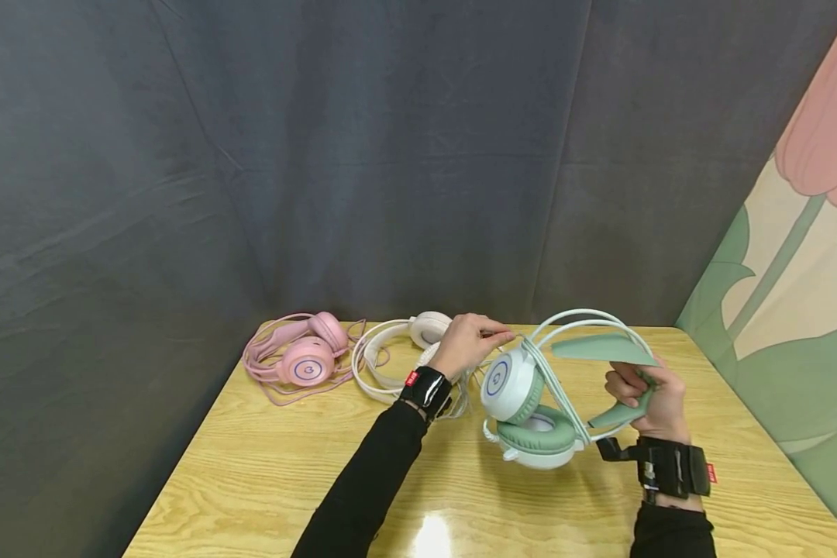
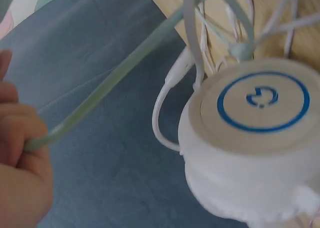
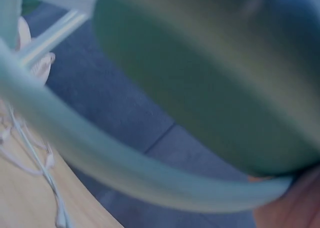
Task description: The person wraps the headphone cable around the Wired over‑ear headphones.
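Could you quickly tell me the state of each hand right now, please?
Left hand: closed, holding a pale green cable.
Right hand: closed, holding the green-and-white headset by its headband.

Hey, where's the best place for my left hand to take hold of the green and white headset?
Probably by the ear cup with the blue ring, coming from the left: it is rounded and faces that way, close to your left hand, which pinches a pale green cord. Your right hand already grips the headband.
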Demonstrator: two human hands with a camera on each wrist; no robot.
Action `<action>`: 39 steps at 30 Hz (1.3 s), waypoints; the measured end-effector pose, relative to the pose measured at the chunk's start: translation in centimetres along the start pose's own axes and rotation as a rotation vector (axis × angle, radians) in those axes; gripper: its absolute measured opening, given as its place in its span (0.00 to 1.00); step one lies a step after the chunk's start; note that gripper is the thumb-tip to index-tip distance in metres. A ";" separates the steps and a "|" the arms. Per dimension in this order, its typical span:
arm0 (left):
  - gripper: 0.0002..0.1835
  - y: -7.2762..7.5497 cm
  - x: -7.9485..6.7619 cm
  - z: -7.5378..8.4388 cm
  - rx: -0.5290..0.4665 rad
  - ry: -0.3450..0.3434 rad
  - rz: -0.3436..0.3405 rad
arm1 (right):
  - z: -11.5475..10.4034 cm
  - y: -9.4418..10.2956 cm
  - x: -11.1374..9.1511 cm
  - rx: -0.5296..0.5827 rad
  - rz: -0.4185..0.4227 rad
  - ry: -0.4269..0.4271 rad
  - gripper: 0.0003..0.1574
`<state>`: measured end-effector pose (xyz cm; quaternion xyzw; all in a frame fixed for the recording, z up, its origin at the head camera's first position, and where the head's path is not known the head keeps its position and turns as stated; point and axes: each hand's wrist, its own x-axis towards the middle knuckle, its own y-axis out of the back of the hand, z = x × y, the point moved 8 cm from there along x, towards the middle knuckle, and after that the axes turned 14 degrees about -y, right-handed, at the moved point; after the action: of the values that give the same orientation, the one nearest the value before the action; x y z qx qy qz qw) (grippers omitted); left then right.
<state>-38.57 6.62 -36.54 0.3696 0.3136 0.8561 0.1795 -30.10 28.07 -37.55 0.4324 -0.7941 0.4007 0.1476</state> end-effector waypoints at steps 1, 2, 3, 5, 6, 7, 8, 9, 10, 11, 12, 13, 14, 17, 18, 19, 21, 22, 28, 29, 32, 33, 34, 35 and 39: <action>0.10 -0.2 -0.1 -0.2 -0.049 0.022 -0.012 | 0.1 0.0 0.0 0.015 -0.012 -0.009 0.20; 0.10 -0.5 -0.2 -0.4 -0.099 0.045 -0.020 | 0.2 0.1 0.0 0.030 -0.020 -0.017 0.18; 0.11 -0.7 -0.2 -0.6 -0.139 0.063 -0.026 | 0.2 0.1 0.0 0.045 -0.032 -0.024 0.16; 0.10 -0.8 -0.2 -0.6 -0.177 0.084 -0.029 | 0.4 0.1 0.1 0.066 -0.056 -0.051 0.16; 0.11 -0.7 -0.2 -0.5 -0.173 0.079 -0.032 | 0.6 0.1 0.1 0.075 -0.071 -0.067 0.16; 0.11 -0.7 -0.1 -0.3 -0.161 0.065 -0.033 | 0.7 0.0 0.2 0.083 -0.086 -0.080 0.17; 0.11 -0.5 0.1 0.0 -0.146 0.046 -0.028 | 0.7 0.0 0.2 0.092 -0.095 -0.089 0.18; 0.11 -0.3 0.2 0.3 -0.131 0.026 -0.020 | 0.7 0.0 0.3 0.101 -0.106 -0.097 0.19; 0.11 -0.2 0.3 0.7 -0.112 0.008 -0.014 | 0.8 -0.1 0.3 0.109 -0.113 -0.102 0.20; 0.11 0.0 0.4 1.0 -0.098 -0.006 -0.006 | 0.7 -0.1 0.3 0.115 -0.117 -0.100 0.20; 0.11 0.1 0.5 1.1 -0.091 -0.014 0.002 | 0.7 -0.1 0.3 0.125 -0.121 -0.100 0.20; 0.10 0.2 0.6 1.2 -0.092 -0.010 0.011 | 0.6 -0.1 0.3 0.127 -0.121 -0.097 0.20; 0.10 0.2 0.6 1.1 -0.091 -0.003 0.014 | 0.6 -0.1 0.3 0.129 -0.119 -0.097 0.20; 0.10 -0.2 0.3 0.5 -0.133 0.034 -0.018 | 0.6 0.0 0.2 0.127 -0.116 -0.106 0.20; 0.10 -0.6 0.1 0.3 -0.162 0.042 -0.037 | 0.6 0.0 0.1 0.132 -0.113 -0.110 0.21; 0.10 -0.9 0.0 0.0 -0.194 0.045 -0.059 | 0.7 0.1 0.1 0.138 -0.107 -0.111 0.21; 0.11 -1.7 -0.5 -0.7 -0.263 0.050 -0.100 | 0.8 0.3 -0.1 0.173 -0.098 -0.118 0.21; 0.11 -2.0 -0.7 -1.2 -0.304 0.057 -0.114 | 0.8 0.5 -0.2 0.197 -0.091 -0.118 0.22; 0.13 -2.7 -2.2 -4.0 -0.365 0.092 -0.142 | 0.4 1.5 -1.4 0.391 -0.010 -0.112 0.20; 0.13 -2.7 -2.5 -4.3 -0.355 0.095 -0.142 | 0.3 1.7 -1.6 0.419 0.003 -0.113 0.21; 0.14 -3.4 -3.2 -5.2 -0.349 0.116 -0.147 | 0.1 2.0 -1.9 0.495 0.035 -0.122 0.24; 0.14 -3.6 -3.5 -5.5 -0.352 0.131 -0.143 | 0.1 2.1 -2.0 0.521 0.052 -0.123 0.24; 0.14 -4.0 -3.8 -5.6 -0.358 0.144 -0.141 | 0.1 2.2 -2.1 0.547 0.076 -0.125 0.24; 0.13 -4.3 -4.0 -5.5 -0.360 0.147 -0.141 | 0.1 2.4 -2.2 0.572 0.105 -0.124 0.24; 0.14 -5.5 -4.3 -4.2 -0.272 0.120 -0.168 | 0.1 3.2 -2.8 0.679 0.302 -0.081 0.22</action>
<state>-38.42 6.69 -44.71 0.2626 0.2346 0.8931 0.2799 -31.09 30.51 -40.90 0.3500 -0.6761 0.6411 -0.0966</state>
